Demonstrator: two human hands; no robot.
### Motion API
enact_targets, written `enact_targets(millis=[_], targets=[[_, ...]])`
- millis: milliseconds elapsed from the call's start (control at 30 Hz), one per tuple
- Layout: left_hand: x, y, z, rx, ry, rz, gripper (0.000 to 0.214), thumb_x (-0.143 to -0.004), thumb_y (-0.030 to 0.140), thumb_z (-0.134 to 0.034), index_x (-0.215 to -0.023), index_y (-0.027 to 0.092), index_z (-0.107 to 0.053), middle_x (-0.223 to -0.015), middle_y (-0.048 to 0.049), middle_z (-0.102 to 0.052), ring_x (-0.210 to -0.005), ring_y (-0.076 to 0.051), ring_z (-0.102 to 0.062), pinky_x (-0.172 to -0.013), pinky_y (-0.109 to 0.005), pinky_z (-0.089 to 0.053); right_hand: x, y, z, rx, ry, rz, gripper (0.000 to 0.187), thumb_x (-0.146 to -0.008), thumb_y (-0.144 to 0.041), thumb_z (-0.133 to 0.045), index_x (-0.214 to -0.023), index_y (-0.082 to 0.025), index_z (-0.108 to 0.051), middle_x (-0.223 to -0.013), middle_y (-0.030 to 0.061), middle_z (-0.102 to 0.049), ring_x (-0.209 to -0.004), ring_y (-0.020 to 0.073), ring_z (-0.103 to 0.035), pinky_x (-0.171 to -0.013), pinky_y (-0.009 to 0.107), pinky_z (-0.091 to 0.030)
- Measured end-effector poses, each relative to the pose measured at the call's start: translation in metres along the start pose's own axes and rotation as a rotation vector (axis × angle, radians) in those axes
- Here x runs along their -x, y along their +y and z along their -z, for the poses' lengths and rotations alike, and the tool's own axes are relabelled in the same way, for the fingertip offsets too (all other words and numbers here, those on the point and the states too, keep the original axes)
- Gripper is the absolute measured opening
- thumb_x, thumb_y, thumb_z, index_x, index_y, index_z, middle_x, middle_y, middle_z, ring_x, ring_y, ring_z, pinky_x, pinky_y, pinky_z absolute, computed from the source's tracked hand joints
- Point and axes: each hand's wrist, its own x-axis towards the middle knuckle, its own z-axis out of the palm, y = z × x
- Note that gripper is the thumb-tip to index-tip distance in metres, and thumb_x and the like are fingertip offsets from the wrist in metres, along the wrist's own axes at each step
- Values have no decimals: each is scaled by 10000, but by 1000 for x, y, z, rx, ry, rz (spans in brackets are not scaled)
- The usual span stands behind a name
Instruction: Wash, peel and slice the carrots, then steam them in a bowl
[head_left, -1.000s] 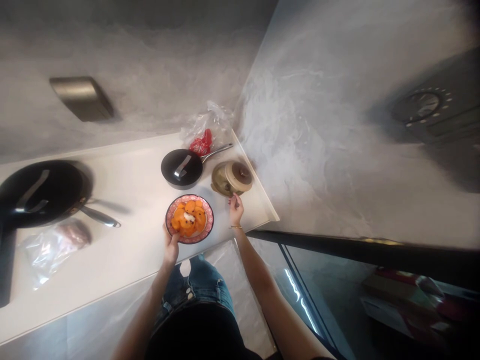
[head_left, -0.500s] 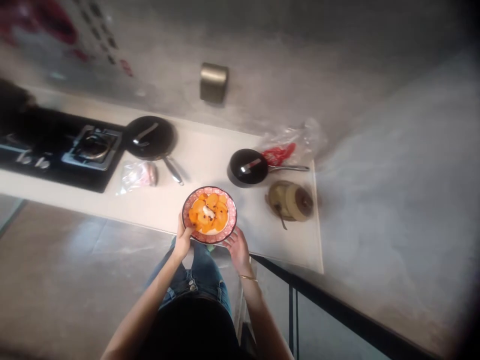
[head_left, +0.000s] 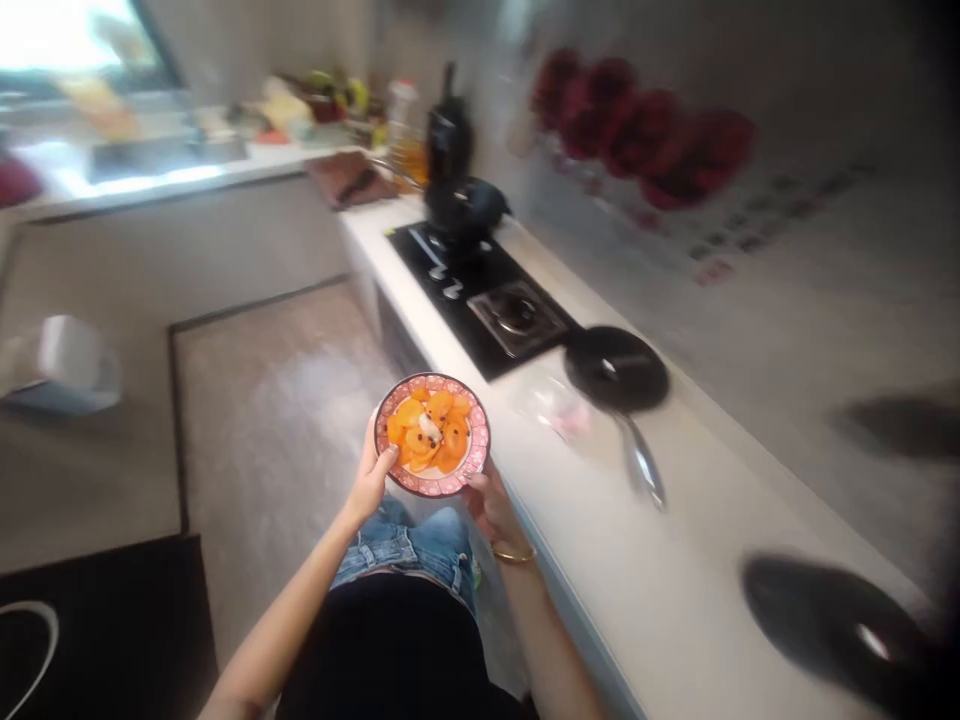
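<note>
A round plate (head_left: pixel 478 447) with a pink patterned rim and a dark edge is held in front of my waist. On it lie thin orange food slices (head_left: pixel 450 440) with dark specks and a pale piece in the middle; I cannot tell their exact kind. My left hand (head_left: pixel 369 478) grips the plate's left side, thumb over the rim. At the lower right, my right hand (head_left: pixel 491 507) holds the rim, its fingers partly hidden under the plate. The plate is off the counter, over the floor beside the counter's edge.
Along the right runs a white counter (head_left: pixel 600 545) with a frying pan (head_left: pixel 619 370), a clear bag (head_left: pixel 555 408) and a blurred dark pan (head_left: pixel 832 620). Beyond sits a gas stove (head_left: pixel 487 350) with a wok (head_left: pixel 465 210). A sink (head_left: pixel 165 155) lies at the far left.
My view and body have swung left, so the stove, floor and sink side now show. Both hands still carry the plate, now away from the counter; the right hand has closed on its rim.
</note>
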Motion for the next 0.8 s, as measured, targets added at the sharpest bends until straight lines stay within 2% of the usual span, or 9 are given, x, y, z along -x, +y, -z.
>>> enact_targets(millis=[133, 300, 400, 500, 633, 733, 800], targets=[[-47, 23, 90, 48, 246, -1, 807, -831, 510, -619, -1529, 186, -376, -1619, -118, -356, -1526, -311, -250, -1261, -434, -195, -76, 24, -103, 93, -161, -203, 751, -673, -302, -769, -1393, -299, -554, -1248, 51, -716, -1141, 297, -672, -972, 455, -552], [-117, 19, 171, 202, 493, 11, 879, -785, 475, -641, -1552, 172, -337, -1630, -129, -328, -1538, -321, -201, -1265, -436, -170, -183, 45, -198, 297, -338, -359, 739, -657, -315, -811, -1352, -277, -562, -1272, 94, -699, -1067, 310, -700, -877, 457, -579], [-180, 17, 215, 267, 552, 1, 910, -792, 485, -648, -1570, 165, -300, -1652, -133, -273, -1547, -319, -156, -1268, -441, -145, -261, 60, -254, 359, -404, -379, 725, -656, -331, -821, -1333, -243, -573, -1249, 129, -703, -1047, 319, -701, -854, 453, -579], [-256, 29, 264, 295, 592, -23, 953, -793, 527, -660, -1578, 145, -279, -1663, -151, -228, -1548, -333, -139, -1266, -456, -141, -342, 74, -318, 398, -465, -391, 696, -652, -333, -816, -1301, -226, -589, -1197, 136, -719, -998, 309, -709, -815, 433, -583], [-346, 66, 340, 292, 645, -48, 891, -818, 540, -653, -1570, 201, -315, -1662, -128, -244, -1538, -333, -186, -1254, -462, -203, -438, 94, -427, 413, -544, -439, 634, -647, -283, -779, -1250, -239, -588, -1140, 109, -734, -878, 261, -720, -750, 398, -594], [-395, 88, 400, 264, 775, -77, 881, -823, 552, -647, -1572, 234, -308, -1665, -108, -245, -1543, -308, -172, -1253, -437, -213, -494, 113, -519, 460, -629, -537, 638, -605, -221, -756, -1221, -250, -591, -1113, 83, -736, -790, 228, -707, -677, 360, -591], [-422, 95, 440, 243, 868, -105, 869, -843, 559, -622, -1579, 245, -282, -1666, -101, -243, -1541, -296, -182, -1253, -436, -214, -525, 131, -577, 491, -693, -608, 666, -580, -187, -742, -1224, -255, -586, -1123, 72, -730, -754, 205, -696, -649, 335, -585]])
